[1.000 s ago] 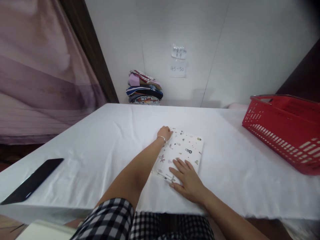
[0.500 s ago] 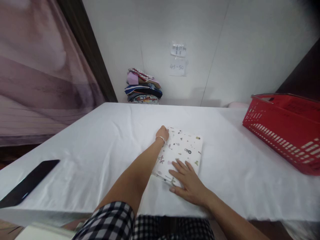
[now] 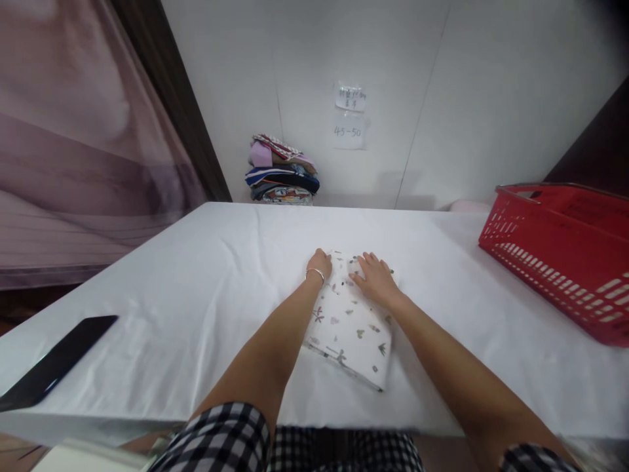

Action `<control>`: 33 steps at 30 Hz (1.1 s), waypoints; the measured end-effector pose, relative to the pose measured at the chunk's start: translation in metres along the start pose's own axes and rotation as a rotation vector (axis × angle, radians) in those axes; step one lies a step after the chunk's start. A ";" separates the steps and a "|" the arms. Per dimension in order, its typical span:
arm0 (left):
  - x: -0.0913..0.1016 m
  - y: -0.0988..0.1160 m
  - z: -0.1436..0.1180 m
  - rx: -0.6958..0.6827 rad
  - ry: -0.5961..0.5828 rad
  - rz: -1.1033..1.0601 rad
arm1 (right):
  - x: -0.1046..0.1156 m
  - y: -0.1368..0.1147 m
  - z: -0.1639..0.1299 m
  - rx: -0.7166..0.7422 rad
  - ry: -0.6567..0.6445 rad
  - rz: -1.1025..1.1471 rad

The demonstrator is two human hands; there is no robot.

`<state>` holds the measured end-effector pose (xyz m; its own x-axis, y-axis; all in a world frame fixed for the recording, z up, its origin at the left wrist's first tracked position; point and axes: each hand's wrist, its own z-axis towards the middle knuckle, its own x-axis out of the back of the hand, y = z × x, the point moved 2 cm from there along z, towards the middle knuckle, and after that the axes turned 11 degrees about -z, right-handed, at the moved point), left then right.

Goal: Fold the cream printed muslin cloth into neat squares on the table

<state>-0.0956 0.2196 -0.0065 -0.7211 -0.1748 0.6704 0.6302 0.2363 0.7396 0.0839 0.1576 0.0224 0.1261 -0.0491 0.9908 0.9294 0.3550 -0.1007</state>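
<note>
A folded white cloth (image 3: pixel 351 328) with small printed plant motifs lies on the white-covered table. My left hand (image 3: pixel 320 263), with a bracelet at its wrist, is curled closed at the cloth's far left corner; its fingertips are partly hidden. On the far right part of the cloth, my right hand (image 3: pixel 378 282) rests palm down, its fingers outstretched and the thumb apart. The cloth's near edge shows stacked layers and slants toward me on the right.
A red plastic basket (image 3: pixel 560 262) stands at the table's right side. Near the left edge lies a flat black phone-like slab (image 3: pixel 54 360). Behind the table is a stack of folded fabrics (image 3: pixel 282 172) against the wall. A pinkish curtain (image 3: pixel 78 151) hangs at left.
My right hand has slid from the cloth's near part to its far right part. More of the cloth's near right corner now shows, stretching closer to me. My left hand has stayed put.
</note>
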 end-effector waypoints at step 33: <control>-0.012 -0.009 0.006 -0.195 0.027 -0.087 | -0.040 -0.004 0.140 -0.144 0.053 0.483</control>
<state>-0.0943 0.2250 -0.0216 -0.7692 -0.2123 0.6028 0.6114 0.0300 0.7908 0.0260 0.2890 -0.0046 0.5674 0.0405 0.8225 0.7987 0.2162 -0.5616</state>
